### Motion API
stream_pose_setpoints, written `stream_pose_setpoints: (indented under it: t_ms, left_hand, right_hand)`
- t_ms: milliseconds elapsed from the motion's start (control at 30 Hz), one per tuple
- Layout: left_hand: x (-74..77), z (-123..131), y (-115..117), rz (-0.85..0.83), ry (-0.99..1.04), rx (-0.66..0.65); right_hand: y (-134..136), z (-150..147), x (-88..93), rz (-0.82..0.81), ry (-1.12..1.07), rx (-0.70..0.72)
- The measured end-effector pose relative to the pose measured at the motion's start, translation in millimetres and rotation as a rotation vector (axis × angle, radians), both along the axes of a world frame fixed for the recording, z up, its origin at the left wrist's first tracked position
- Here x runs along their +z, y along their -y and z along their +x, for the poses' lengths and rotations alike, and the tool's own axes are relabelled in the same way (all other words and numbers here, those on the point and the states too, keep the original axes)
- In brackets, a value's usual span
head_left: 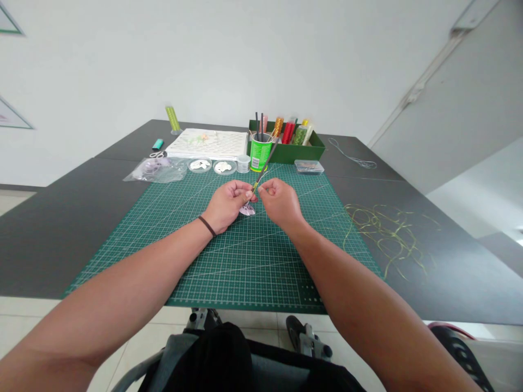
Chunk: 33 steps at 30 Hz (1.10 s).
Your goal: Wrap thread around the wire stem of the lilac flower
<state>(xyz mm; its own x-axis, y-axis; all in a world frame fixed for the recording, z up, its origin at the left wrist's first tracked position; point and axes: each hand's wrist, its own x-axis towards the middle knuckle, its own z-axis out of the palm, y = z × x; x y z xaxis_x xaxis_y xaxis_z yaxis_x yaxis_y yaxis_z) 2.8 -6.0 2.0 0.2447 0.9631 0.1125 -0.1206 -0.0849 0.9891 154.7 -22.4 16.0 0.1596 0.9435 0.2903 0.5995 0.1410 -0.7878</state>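
My left hand [227, 206] and my right hand [280, 204] meet above the middle of the green cutting mat [239, 267], their fingertips pinching a thin dark stem [265, 166]. The stem slants up and away from my fingers. A small pale lilac fabric flower [247, 210] hangs at its lower end, just under my left fingers and partly hidden by them. A dark band circles my left wrist. Any fine thread at my fingertips is too small to make out.
Beyond the mat stand a green tray [314, 148] of thread spools, a green tin [260, 155] holding sticks, small dishes of white petals [199, 164], a patterned sheet [206, 144], scissors [157, 154] and a plastic bag [157, 172]. Loose olive threads [384, 234] lie on the dark table to the right.
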Motion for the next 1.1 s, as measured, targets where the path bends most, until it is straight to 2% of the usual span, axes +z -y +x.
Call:
stream_pose_setpoints:
  t_ms: [467, 667, 800, 1100]
  left_hand:
    - [-4.3, -2, 1, 0.085, -0.129, -0.083]
    - [1.8, -5, 6, 0.331, -0.476, 0.034]
    - [9.0, -4, 13, 0.414, -0.584, 0.044]
    - [6.5, -4, 15, 0.389, -0.590, 0.040]
  right_hand:
    - [3, -4, 2.4, -0.059, -0.026, 0.058]
    - [3, -3, 2.1, -0.061, 0.029, 0.041]
    - [3, -4, 1.4, -0.053, 0.020, 0.037]
    - [2, -5, 1.6, -0.054, 0.010, 0.008]
